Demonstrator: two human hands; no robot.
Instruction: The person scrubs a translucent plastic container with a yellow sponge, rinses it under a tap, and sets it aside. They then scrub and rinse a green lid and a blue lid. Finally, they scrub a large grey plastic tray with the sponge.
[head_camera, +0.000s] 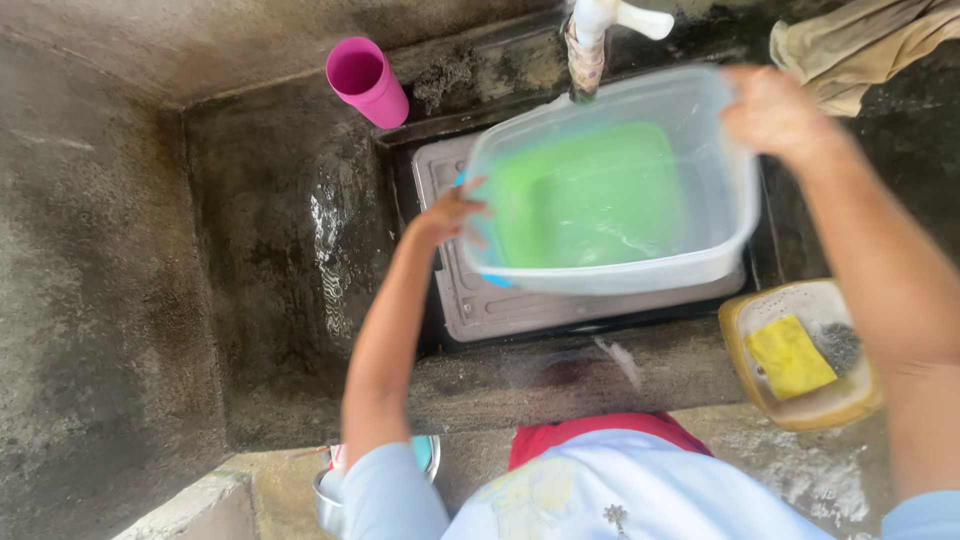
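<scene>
**Head view: two bare hands hold a clear plastic tub under a tap at a concrete wash basin**

Head view, looking straight down into a dark, stained concrete wash basin (290, 230). A clear, rectangular plastic tub with rounded corners (612, 185) is held over the basin's far right part, directly below a white tap (600, 20) that has a patterned rag tied round its spout. The tub's inside shows green; whether that is tinted water or something seen through the base cannot be told.

The left hand (452, 212) grips the tub's left rim, fingers curled over the edge. The right hand (778, 115) clasps the far right corner, fingers closed round the rim. The tub appears slightly tilted towards the person.

Beneath the tub lies a grey, ridged plastic board (500, 305) on the basin floor. A pink plastic cup (368, 82) stands at the basin's back edge, left of the tap. On the counter at the near right corner sits a tan plastic dish (800, 365) holding a yellow sponge (790, 355) and a dark scouring pad (838, 345). A beige cloth (860, 40) lies crumpled at the far right corner.

As a judgement: a steady hold on opposite rims suits this step, since a filled tub of thin plastic may flex and slop. Keeping it level and close over the basin should limit spills.
</scene>
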